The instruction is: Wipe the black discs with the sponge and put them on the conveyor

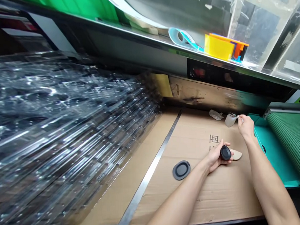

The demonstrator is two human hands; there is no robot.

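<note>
My left hand (216,156) is closed around a small black oval part (225,152), held just above the cardboard sheet (198,193). A second, flat black oval part (181,169) lies on the cardboard to its left. A tan wedge-shaped piece (237,155) lies right behind the held part. My right hand (245,126) reaches farther back, its fingertips pinched on a thin white stick beside a small clear bottle (230,120).
A large stack of clear plastic trays (61,129) fills the left half. A crumpled clear bag (216,114) lies at the back. A green conveyor belt (290,137) runs at the right. Yellow and orange bins (224,47) stand on the metal shelf above.
</note>
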